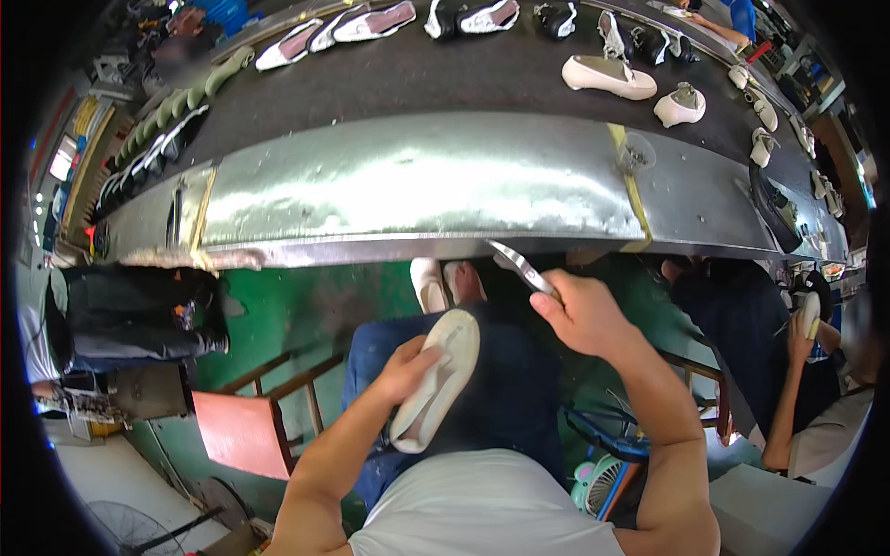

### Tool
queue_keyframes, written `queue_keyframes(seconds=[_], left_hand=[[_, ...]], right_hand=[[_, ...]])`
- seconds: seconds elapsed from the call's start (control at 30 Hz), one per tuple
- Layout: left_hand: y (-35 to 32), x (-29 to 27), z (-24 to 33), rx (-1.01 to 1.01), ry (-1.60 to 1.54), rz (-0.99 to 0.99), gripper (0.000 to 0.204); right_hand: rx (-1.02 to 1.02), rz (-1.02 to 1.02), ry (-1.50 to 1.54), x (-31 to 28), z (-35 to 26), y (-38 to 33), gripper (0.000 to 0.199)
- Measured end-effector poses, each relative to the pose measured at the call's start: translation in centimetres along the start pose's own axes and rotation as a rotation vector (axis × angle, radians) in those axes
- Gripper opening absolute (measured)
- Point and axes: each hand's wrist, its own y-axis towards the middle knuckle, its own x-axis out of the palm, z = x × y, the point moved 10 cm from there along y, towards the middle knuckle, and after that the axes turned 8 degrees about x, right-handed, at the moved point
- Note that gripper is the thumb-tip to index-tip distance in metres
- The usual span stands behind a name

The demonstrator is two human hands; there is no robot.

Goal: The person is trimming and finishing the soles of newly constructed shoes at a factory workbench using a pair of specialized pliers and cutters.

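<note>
Left hand (408,366) is wrapped round a white shoe (436,378), sole up, resting on the lap w/ fingers closed on its side. Right hand (579,310) is fisted on a metal blade tool (519,267), tip near the steel bench edge (417,246). Best to brace the shoe firm on the thigh, keep the blade angled away from the 1 holding hand.

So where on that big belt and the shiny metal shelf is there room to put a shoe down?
The shiny metal shelf is bare between its two yellow tape strips. The dark belt is free in its middle, between the green shoe forms and the cream shoe. The belt's far edge and right end are crowded with shoes.
</note>
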Motion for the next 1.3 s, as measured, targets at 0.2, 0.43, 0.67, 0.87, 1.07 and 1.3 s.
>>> queue_keyframes(seconds=[0.2, 0.43, 0.67, 0.87, 1.07, 1.3], left_hand=[[1.9, -1.6, 27.4, 0.385, 0.181, -0.041, 0.047], [20.3, -4.3, 45.5, 0.669, 1.984, 0.364, 0.052], [32.7, -9.6, 46.1, 0.478, 2.383, 0.457, 0.062], [41.4, -7.6, 45.9, 0.159, 2.065, 0.37, 0.06], [51.7, 0.2, 47.0, 0.751, 1.465, 0.479, 0.066], [58.5, 2.7, 48.1, 0.465, 1.463, 0.54, 0.082]], right_hand=[[-0.31, 0.45, -0.371, -8.7, -0.7, 13.5, 0.036], [-0.096, 0.49, -0.384, -9.3, 5.2, 24.3, 0.038], [-0.11, 0.417, -0.315, -9.1, 5.5, 25.5, 0.04], [-0.065, 0.4, -0.287, -9.7, 6.5, 25.8, 0.042], [-0.032, 0.348, -0.251, -9.3, 6.9, 26.2, 0.04], [-0.086, 0.428, -0.248, -9.6, 6.5, 26.0, 0.037]])
